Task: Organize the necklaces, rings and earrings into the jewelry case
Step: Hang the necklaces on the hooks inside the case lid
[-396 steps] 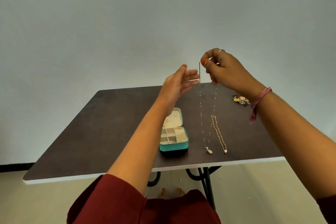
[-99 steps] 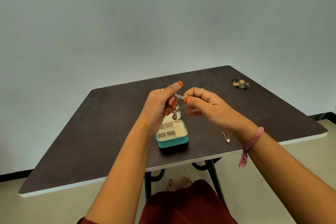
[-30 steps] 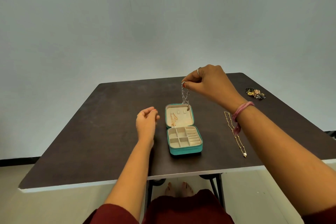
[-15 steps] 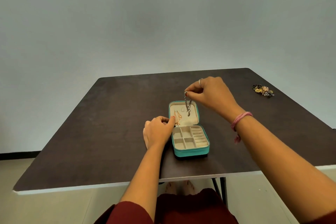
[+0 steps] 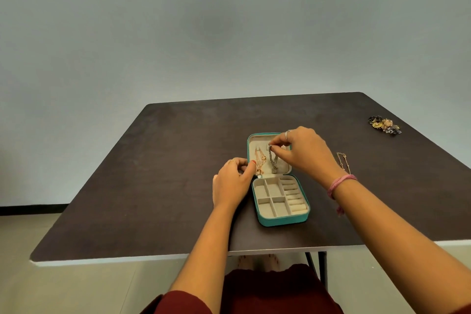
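Two hands at small teal open jewelry case (image 5: 280,220): right hand (image 5: 304,151) pinching silver chain necklace (image 5: 274,160) hanging 6 o'clock down cream lid, left hand (image 5: 233,181) curled at lid's 9 o'clock edge, gold necklace (image 5: 344,162) on dark table (image 5: 153,186) at 3 o'clock.

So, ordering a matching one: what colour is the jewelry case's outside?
Teal jewelry case, beige lining; head view shows it.

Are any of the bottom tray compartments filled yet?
No. The jewelry case tray compartments show bare lining; the rose-gold necklace and silver necklace hang in the lid.
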A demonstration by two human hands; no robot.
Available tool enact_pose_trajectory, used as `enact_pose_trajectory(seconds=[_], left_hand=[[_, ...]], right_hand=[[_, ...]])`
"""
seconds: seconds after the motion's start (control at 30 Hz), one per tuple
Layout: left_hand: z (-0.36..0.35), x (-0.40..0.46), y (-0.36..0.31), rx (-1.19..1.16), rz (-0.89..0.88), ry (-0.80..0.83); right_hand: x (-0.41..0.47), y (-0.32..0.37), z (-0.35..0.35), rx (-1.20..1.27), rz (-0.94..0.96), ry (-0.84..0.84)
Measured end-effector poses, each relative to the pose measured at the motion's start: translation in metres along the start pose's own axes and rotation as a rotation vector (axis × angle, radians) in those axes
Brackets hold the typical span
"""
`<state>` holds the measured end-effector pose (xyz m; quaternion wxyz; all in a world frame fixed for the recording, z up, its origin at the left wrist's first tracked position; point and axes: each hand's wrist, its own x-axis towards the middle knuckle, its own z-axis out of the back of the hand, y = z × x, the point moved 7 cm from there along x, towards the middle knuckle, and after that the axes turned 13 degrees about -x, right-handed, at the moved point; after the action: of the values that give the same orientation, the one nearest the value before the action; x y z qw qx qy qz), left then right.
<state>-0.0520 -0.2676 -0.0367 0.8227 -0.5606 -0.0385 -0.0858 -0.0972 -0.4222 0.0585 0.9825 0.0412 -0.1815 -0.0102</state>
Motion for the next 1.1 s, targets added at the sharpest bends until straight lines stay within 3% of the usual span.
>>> enact_pose_trajectory(seconds=[0.6, 0.93, 1.1], left_hand=[[-0.001, -0.001, -0.001, -0.214, -0.071, 0.071], [0.0, -0.003, -0.004, -0.269, -0.099, 0.097], [0.0, -0.002, -0.004, -0.28, -0.097, 0.101]], right_hand=[[0.013, 0.007, -0.003, -0.378, 0.137, -0.276], [0.013, 0.006, 0.009, -0.306, 0.014, -0.338], [0.018, 0.001, 0.013, -0.264, -0.071, -0.244]])
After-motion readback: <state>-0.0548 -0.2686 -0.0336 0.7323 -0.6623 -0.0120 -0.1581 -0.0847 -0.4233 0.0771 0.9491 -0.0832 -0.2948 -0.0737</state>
